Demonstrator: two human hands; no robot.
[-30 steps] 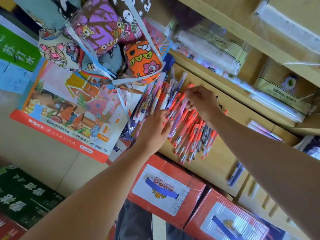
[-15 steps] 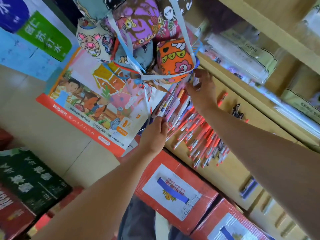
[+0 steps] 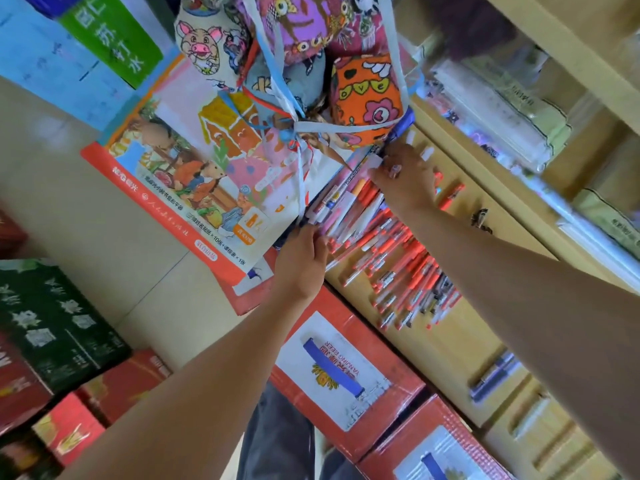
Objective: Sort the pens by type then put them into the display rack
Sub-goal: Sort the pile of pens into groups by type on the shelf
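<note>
A heap of red pens (image 3: 398, 268) lies on the sloping wooden display rack (image 3: 446, 344). Above it, at the rack's left edge, is a bundle of pink, white and purple pens (image 3: 346, 206). My left hand (image 3: 303, 261) curls its fingers round the lower ends of this bundle. My right hand (image 3: 407, 178) reaches to the top of the heap, where its fingers pinch a purple-tipped pen, beside a dark blue pen (image 3: 398, 131). Two blue pens (image 3: 493, 377) lie lower on the rack.
Patterned cloth bags (image 3: 363, 95) tied with ribbon hang just above the pens. A picture poster (image 3: 194, 174) is on the left. Red beer cartons (image 3: 343, 372) stand under the rack, more cartons at bottom left. Shelves with packaged stationery (image 3: 495, 112) rise on the right.
The view has tilted and moved in. My right hand curled from flat fingers onto a pen at the top of the heap. My left hand stays at the bundle's lower ends.
</note>
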